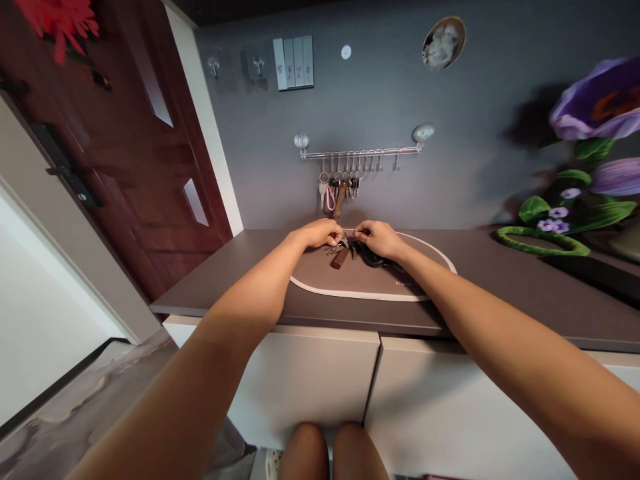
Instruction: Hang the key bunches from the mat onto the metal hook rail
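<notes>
Keys (344, 244) are apparently being sorted mid-frame, at the mat (365, 283). Left hand (321, 233) and right hand (379, 238) are curled; what either grip holds cannot be told. Fine pinching seems called for next.

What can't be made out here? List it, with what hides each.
In the head view:
Dark item on the mat: partly covered by the right hand.
Whether the left hand grips the loose keys: contact too small to tell.
Mat lettering: too small.
Switch markings: too small.
Purple flower: cut off by the right edge.
Red decoration: cut off, top edge.
</notes>
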